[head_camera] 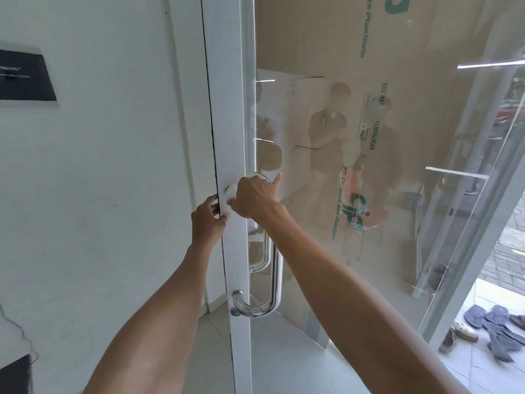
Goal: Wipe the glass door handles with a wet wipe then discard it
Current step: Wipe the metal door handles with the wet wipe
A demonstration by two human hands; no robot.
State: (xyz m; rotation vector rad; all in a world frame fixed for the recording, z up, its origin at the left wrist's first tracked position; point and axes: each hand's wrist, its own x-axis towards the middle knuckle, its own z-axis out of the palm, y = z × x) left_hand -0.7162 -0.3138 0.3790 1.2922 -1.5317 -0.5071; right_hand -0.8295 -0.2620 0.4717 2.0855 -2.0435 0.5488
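A black rectangular sign [25, 76] with small white lettering hangs on the plain white wall [113, 137] at the left. A big brown cardboard sheet [326, 38] printed with green text stands upright at centre right, and a reddish plastic chair [377, 214] shows faintly in front of it. At the lower right, dark sandals [494, 325] lie scattered beside a pale shoe [464, 329], near brick paving [511, 251].

One left hand [208, 220], one right hand [255, 198], one wipe [228, 196], two door handles [277, 280], one wall sign [25, 76].
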